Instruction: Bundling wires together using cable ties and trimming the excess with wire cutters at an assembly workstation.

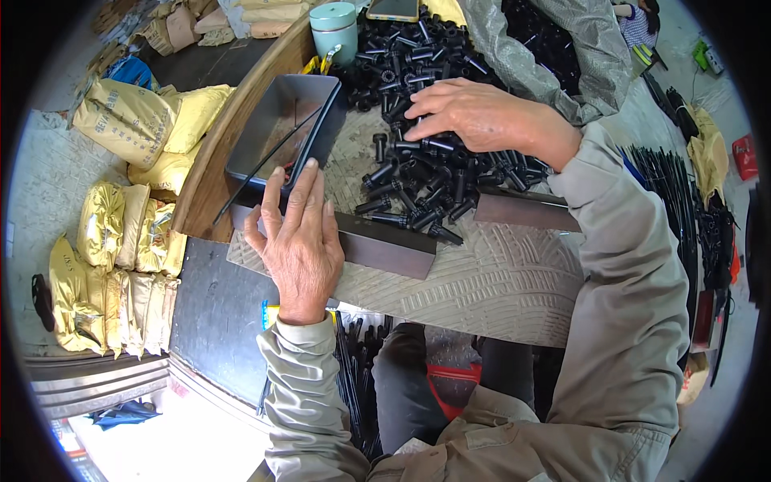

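My left hand [297, 241], fingers stretched and apart, rests at the near end of a grey rectangular bin [293, 88] and the dark metal bar [389, 251] beside it. Thin black rods [273, 154] lie across the bin near its fingertips. Further right, my right hand [474, 116] reaches palm down over a heap of black ribbed plastic fittings [418, 189]. Its fingers are extended and spread, touching or just above the heap; the undersides are hidden. Both the bar and the heap are on a grey textured board [482, 277].
A second dark bar [522, 210] lies under my right forearm. Behind are a mint-green lidded cup [333, 32], a phone [393, 8] and a grey woven sack [594, 56] of black parts. Yellow sacks [120, 120] are stacked left; long black rods [666, 181] stand right.
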Available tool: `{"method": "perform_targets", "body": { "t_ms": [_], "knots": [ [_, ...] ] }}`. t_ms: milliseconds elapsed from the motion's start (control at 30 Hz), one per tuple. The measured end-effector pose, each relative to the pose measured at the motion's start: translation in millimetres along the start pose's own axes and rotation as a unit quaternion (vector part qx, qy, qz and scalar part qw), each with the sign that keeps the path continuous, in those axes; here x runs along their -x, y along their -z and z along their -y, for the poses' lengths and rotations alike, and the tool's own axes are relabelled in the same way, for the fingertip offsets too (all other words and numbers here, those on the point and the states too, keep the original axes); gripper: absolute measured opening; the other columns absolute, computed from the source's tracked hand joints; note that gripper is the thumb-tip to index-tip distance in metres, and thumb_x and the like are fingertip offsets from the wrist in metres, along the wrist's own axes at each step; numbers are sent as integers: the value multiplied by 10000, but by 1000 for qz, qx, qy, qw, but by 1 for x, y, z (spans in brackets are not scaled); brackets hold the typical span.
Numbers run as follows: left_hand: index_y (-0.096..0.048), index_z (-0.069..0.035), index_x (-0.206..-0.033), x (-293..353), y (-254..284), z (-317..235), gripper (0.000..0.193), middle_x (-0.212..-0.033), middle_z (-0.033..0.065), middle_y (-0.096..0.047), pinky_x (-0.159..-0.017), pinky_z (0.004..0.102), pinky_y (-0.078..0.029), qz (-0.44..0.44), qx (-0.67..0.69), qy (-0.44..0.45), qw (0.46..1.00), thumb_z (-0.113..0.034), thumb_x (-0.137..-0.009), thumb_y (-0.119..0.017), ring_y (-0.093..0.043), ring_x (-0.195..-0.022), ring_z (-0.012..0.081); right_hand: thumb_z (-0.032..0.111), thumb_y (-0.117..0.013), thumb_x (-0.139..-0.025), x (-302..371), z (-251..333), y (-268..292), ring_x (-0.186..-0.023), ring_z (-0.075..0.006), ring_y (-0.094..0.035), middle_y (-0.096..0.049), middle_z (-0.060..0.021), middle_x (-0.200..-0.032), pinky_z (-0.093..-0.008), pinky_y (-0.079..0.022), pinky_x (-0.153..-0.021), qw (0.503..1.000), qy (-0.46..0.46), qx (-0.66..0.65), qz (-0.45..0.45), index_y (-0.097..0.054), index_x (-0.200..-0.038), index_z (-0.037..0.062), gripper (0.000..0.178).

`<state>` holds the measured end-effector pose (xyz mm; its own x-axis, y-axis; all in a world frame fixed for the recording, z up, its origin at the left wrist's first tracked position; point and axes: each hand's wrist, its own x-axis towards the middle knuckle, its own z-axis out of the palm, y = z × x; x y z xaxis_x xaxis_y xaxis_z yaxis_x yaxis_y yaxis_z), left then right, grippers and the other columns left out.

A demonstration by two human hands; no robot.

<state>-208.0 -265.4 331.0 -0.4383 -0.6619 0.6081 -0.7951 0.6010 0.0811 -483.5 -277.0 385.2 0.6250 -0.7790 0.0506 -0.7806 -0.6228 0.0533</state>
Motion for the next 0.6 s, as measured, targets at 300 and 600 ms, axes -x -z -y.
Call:
{"method": "perform_targets", "body": {
  "t_ms": [300,600],
  "knots": [
    [-574,-72,-1118,2,1,1,306,-1231,-24,-501,-987,388,-176,14,7,1,1000,-145,-827,-516,-329,-1245,198,-115,-481,-654,6,0,6,-1166,-246,-430,-518,-93,-1192,-373,-321,-991,994,-13,-105,-26,-596,-1094,130,517],
    [-581,-71,-1109,2,1,0,299,-1235,-23,-501,-993,394,-168,10,16,2,1000,-152,-828,-519,-325,-1250,198,-114,-507,-668,-11,8,-6,-1158,-219,-436,-535,-60,-1163,-403,-245,-1041,995,-96,18,-15,-594,-1080,117,480]
  ]
}}
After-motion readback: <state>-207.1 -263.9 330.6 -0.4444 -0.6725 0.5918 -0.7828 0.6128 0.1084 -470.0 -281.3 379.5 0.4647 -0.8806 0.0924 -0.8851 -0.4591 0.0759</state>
